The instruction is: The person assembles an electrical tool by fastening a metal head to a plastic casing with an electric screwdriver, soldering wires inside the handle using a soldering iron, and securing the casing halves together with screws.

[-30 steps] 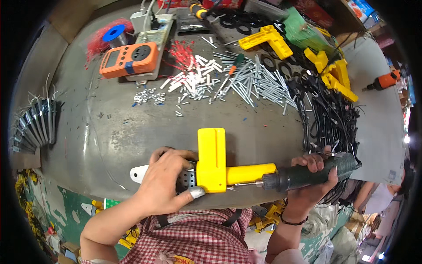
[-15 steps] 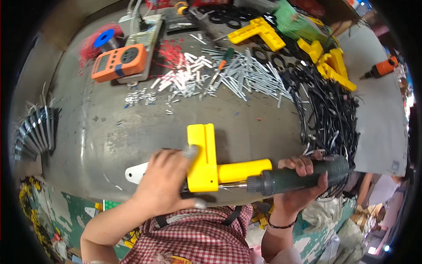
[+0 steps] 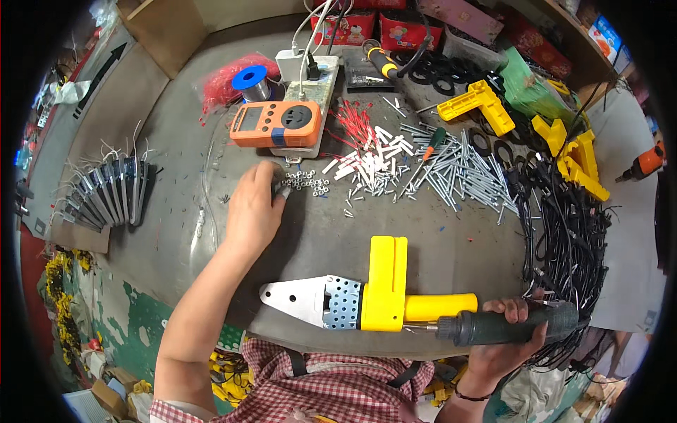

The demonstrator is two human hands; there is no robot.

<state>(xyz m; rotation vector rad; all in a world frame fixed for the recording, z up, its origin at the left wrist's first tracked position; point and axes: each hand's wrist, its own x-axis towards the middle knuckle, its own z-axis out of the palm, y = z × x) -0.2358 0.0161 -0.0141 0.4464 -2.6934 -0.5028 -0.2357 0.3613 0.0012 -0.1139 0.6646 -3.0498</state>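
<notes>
The left hand [image 3: 255, 206] reached out over the middle of the grey desk [image 3: 141, 106], its fingers [image 3: 281, 189] curled together on the small heap of metal nuts [image 3: 307, 182] just below the orange meter [image 3: 273, 124]. The right hand [image 3: 509, 337] stayed at the near edge, fingers wrapped tight around the dark green electric screwdriver [image 3: 508, 326], whose tip met the yellow tool with a perforated metal plate [image 3: 374, 296] lying flat along that edge. White sleeves and long screws [image 3: 423, 169] lay scattered across the middle, black cables [image 3: 571, 233] piled at the right edge, and grey plates [image 3: 106, 194] stood in a row at the left edge
</notes>
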